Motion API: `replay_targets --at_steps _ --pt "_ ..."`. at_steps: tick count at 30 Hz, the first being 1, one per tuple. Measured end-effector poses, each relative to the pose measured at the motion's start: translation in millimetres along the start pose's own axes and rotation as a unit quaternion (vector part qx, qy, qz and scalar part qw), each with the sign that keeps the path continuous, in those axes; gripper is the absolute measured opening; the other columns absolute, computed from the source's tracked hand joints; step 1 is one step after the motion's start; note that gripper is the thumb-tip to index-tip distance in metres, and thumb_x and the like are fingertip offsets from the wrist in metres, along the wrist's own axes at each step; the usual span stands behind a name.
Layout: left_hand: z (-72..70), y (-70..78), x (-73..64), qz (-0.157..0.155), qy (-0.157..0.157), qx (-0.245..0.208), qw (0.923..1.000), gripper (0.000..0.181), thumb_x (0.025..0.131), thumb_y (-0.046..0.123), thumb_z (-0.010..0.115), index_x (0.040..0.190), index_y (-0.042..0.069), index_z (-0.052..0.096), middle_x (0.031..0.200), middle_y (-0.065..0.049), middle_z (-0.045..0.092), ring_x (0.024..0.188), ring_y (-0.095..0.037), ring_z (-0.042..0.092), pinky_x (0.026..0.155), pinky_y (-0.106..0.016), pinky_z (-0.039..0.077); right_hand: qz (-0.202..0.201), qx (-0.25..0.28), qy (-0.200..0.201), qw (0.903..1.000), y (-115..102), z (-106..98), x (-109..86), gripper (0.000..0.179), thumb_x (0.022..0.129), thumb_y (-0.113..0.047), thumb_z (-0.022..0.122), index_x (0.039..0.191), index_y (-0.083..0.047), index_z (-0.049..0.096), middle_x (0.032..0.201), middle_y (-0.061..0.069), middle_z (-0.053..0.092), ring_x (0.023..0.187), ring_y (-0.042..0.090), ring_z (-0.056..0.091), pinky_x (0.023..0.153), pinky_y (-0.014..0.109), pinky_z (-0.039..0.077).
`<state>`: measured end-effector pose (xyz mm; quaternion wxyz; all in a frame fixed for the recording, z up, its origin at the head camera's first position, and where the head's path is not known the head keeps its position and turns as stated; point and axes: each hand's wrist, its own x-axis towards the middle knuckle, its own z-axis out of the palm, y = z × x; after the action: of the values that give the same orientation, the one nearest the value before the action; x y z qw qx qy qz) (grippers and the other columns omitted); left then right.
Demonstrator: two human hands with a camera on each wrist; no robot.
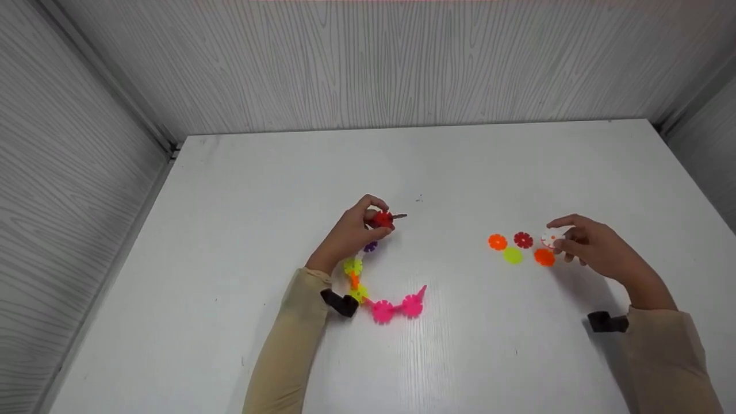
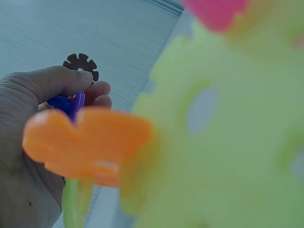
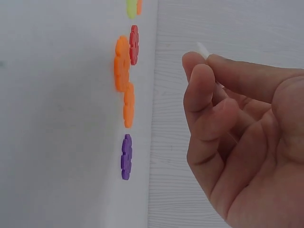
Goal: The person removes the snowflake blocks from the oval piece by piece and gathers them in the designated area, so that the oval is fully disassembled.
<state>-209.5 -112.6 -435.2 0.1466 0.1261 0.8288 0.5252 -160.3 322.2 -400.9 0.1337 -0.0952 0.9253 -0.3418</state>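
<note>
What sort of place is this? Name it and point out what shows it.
Probably a booth set up for tabletop work: a white table, grey wood-grain panels behind it and at both sides, and colourful notched discs on top.

You are facing a white tabletop [image 1: 190, 241], its far edge running almost level across your view. Beyond that edge, at 12 o'clock, a pale back panel [image 1: 414, 63] is standing, with grey wood-grain lines running up it. At 9 o'clock a matching left panel [image 1: 63, 190] is closing one side, while between 2 and 3 o'clock a right panel [image 1: 710, 121] is closing the other. Grey corner strips [image 1: 106, 75] are bordering the back at 10 and 2 o'clock. A faint sheen is streaking the surface toward 6 o'clock.
</note>
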Motion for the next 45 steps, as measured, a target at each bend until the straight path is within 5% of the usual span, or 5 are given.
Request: replay_targets --at_steps 12,23,45 --pt "0.0 -2.4 0.0 0.022 0.006 0.007 0.9997 0.038 0.088 0.020 0.070 0.122 0.018 0.053 0.102 -0.008 0.070 0.086 -0.019 0.059 0.076 -0.028 0.053 0.034 0.011 -0.045 0.9983 11.9 -13.4 -9.2 0.035 0.098 -0.015 0.053 0.133 -0.010 0.050 0.094 0.016 0.062 0.070 0.019 0.062 0.061 0.028 0.050" --pt "0.8 0.0 -0.8 0.013 0.011 0.035 0.9992 0.041 0.086 0.019 0.072 0.123 0.026 0.055 0.107 -0.006 0.063 0.099 -0.020 0.055 0.084 -0.029 0.053 0.074 -0.012 -0.085 0.9935 28.9 -18.5 -10.9 0.039 0.096 -0.018 0.058 0.133 -0.008 0.053 0.089 0.008 0.063 0.075 0.015 0.058 0.065 0.026 0.050" --pt "-0.1 -2.8 -0.1 0.017 -0.003 0.017 0.9997 0.044 0.087 0.020 0.071 0.127 0.020 0.054 0.106 -0.006 0.065 0.092 -0.020 0.057 0.078 -0.027 0.053 0.115 -0.040 -0.086 0.9889 35.3 -9.6 -3.4 0.039 0.093 -0.019 0.057 0.130 -0.007 0.056 0.079 0.003 0.060 0.069 0.014 0.054 0.061 0.026 0.044"
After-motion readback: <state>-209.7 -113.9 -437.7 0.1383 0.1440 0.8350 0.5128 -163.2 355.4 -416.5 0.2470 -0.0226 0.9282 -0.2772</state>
